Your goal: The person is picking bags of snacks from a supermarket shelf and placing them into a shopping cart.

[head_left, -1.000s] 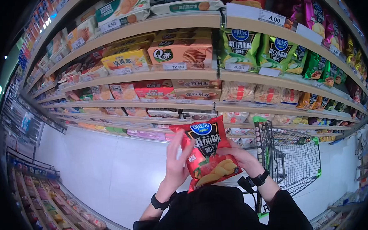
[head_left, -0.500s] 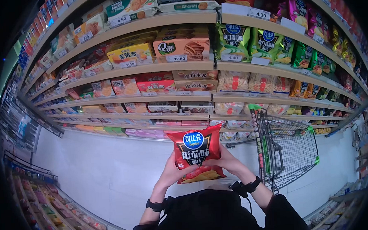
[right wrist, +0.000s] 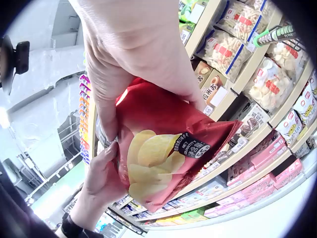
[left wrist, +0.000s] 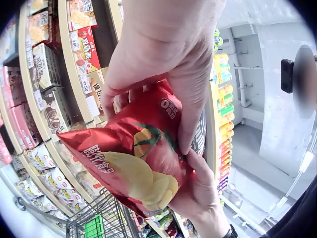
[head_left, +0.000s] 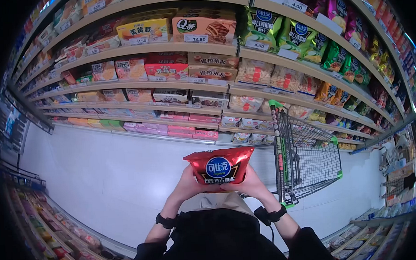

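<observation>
A red bag of potato chips (head_left: pixel 218 166) with a blue round logo is held low in front of my chest, tilted so its top edge faces the camera. My left hand (head_left: pixel 186 184) grips its left side and my right hand (head_left: pixel 250 183) grips its right side. In the left wrist view, my left hand (left wrist: pixel 168 64) has thumb and fingers curled round the bag (left wrist: pixel 131 153), whose front shows yellow chips. In the right wrist view, my right hand (right wrist: pixel 133 54) clasps the bag (right wrist: pixel 163 153) from above, and the left hand (right wrist: pixel 101 181) supports it below.
A wire shopping cart (head_left: pixel 306 158) with green trim stands just to the right. Snack shelves (head_left: pixel 192 84) with boxes, chip bags and price tags fill the wall ahead. A white floor aisle (head_left: pixel 103 181) runs left, with another shelf row (head_left: pixel 50 230) at lower left.
The bag has come down from in front of the shelves to chest level and tipped flatter, top edge now facing up. Both hands closed on its sides; the view has tilted downward.
</observation>
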{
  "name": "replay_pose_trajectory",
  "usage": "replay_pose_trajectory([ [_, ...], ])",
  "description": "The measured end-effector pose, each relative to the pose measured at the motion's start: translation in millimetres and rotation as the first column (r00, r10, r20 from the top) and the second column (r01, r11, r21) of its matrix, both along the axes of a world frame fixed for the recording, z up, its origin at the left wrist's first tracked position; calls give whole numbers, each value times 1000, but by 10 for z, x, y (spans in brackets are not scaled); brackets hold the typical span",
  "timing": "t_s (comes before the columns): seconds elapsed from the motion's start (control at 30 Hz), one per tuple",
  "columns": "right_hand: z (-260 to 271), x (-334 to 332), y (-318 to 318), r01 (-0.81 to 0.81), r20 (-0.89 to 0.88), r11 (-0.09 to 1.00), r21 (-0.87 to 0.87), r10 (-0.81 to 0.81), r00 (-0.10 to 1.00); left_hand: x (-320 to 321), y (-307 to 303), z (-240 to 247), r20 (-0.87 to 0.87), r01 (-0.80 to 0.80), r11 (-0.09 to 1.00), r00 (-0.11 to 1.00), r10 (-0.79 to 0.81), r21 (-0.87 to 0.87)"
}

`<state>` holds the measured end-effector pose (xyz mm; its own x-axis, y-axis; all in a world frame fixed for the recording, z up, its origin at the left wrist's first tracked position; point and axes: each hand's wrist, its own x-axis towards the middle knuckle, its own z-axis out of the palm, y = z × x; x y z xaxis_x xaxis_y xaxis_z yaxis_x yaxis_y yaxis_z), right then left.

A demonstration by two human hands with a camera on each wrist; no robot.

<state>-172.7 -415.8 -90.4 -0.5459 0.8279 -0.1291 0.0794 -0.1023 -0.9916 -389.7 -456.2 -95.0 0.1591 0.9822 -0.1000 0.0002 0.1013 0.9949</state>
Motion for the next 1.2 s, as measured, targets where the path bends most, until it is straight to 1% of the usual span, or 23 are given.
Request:
replay_pose_trajectory([
  [0.13,61,68,-70,38,10,998,58,-39,999,96,-12,154,-17,16,999,1000,-15,38],
  [0.23,62,225,-110,67,105,986,154,-84,991,237,3,161,23,53,998,998,-54,46],
  [0.27,106,286,-123,83,101,983,165,-101,990,300,32,101,33,58,996,998,-60,61],
  [0.37,182,525,-170,148,30,974,170,-155,987,550,132,191,3,98,992,995,-98,81],
  [0.43,237,763,-260,204,-1,967,151,-206,979,794,160,265,-1,147,988,989,-147,44],
  [0.47,234,906,-325,244,-23,962,126,-243,970,931,171,287,46,190,982,981,-189,-12],
  [0.5,240,1053,-394,285,-43,953,101,-282,958,1081,191,243,63,228,972,971,-231,56],
  [0.57,301,1394,-524,333,-26,939,91,-332,943,1448,165,305,83,278,961,957,-278,18],
  [0.63,312,1767,-653,374,-31,922,98,-373,927,1846,143,299,84,313,948,945,-317,52],
  [0.67,244,1997,-705,381,-59,922,66,-377,924,2082,121,288,90,327,943,939,-332,71],
  [0.77,155,2705,-850,435,-128,900,-15,-433,892,2824,48,206,152,359,933,923,-354,-1],
  [0.8,109,2961,-888,448,-123,893,-37,-449,885,3083,29,178,191,396,918,901,-389,4],
  [0.83,105,3203,-917,465,-148,885,-16,-462,875,3343,0,162,182,421,907,891,-416,9],
  [0.9,112,3673,-1013,482,-147,865,-138,-499,854,3826,-34,162,144,482,875,869,-473,-40],
  [0.93,138,3871,-1068,521,-143,836,-174,-544,827,4059,-39,139,102,506,861,861,-499,-54],
  [1.0,-11,4246,-1155,555,-131,791,-258,-598,791,4455,-68,62,52,531,843,848,-528,-90],
  [1.03,-79,4398,-1192,565,-119,768,-302,-618,777,4608,-95,44,37,532,838,846,-532,-119],
  [1.1,-120,4598,-1220,598,-96,740,-308,-649,754,4859,-113,36,5,532,829,842,-539,-170],
  [1.17,-132,4715,-1221,632,-84,708,-314,-684,724,5005,-132,-50,8,503,853,862,-507,-135],
  [1.2,-177,4770,-1186,617,-95,718,-322,-672,734,5042,-128,-83,9,492,860,869,-495,-136],
])
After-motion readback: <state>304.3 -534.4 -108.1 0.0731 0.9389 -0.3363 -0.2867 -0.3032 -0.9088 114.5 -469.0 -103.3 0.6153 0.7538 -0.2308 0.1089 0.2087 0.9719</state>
